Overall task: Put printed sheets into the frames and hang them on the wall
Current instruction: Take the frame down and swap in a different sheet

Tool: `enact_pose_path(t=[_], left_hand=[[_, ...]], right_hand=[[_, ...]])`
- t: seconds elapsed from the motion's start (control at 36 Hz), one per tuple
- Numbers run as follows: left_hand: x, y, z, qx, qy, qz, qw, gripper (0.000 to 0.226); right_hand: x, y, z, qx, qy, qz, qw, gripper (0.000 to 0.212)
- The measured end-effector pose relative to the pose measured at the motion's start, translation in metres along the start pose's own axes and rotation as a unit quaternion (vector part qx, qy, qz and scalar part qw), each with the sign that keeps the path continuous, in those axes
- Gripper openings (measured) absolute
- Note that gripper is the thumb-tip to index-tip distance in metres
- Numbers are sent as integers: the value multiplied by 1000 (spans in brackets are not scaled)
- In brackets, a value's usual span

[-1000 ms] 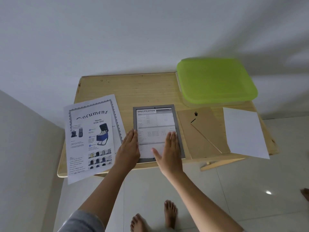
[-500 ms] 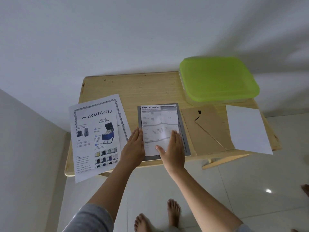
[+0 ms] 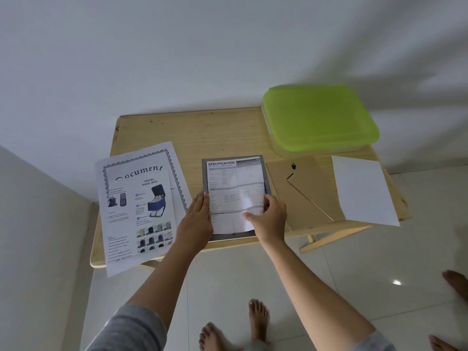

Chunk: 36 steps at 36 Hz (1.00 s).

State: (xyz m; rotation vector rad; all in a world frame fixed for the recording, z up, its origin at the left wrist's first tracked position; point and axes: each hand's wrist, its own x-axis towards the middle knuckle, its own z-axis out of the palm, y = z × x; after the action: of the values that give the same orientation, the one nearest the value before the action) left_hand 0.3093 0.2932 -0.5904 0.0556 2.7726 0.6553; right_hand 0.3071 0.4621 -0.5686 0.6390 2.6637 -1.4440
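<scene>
A grey frame (image 3: 265, 171) lies flat near the front edge of the wooden table (image 3: 202, 133). A printed "SPECIFICATION" sheet (image 3: 231, 183) lies in it, buckled into waves across the middle. My left hand (image 3: 196, 220) rests flat, fingers together, against the sheet's left edge. My right hand (image 3: 269, 217) curls at the sheet's lower right edge, fingers on the paper. To the left lie two more printed sheets: a bordered "Document" page (image 3: 136, 168) with a "Travel Shoe Bag" sheet (image 3: 141, 214) on top. The frame's brown backing board (image 3: 301, 198) lies to the right.
A blank white sheet (image 3: 364, 191) overhangs the table's right front. A clear box with a green lid (image 3: 319, 117) stands at the back right by the white wall. The printed sheets overhang the left front corner. Bare feet (image 3: 253, 323) stand on the tiled floor below.
The sheet has gone from lying flat in the frame to buckling in the middle. My right hand has shifted from flat on the sheet to curling at its right edge.
</scene>
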Motion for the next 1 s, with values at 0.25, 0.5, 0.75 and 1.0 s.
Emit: enact_pose_path(t=[0.25, 0.5, 0.75, 1.0], left_hand=[[-2, 2, -1, 5, 10, 11, 1000, 57], [1, 1, 9, -55, 68, -10, 996, 50], [1, 14, 18, -124, 130, -58, 982, 48], [6, 15, 28, -121, 154, -80, 977, 49]], right_hand=[[1, 4, -26, 135, 5, 11, 991, 37], [24, 36, -111, 131, 157, 17, 979, 32], [51, 98, -181, 215, 302, 153, 916, 37], [78, 119, -193, 196, 360, 186, 893, 30]])
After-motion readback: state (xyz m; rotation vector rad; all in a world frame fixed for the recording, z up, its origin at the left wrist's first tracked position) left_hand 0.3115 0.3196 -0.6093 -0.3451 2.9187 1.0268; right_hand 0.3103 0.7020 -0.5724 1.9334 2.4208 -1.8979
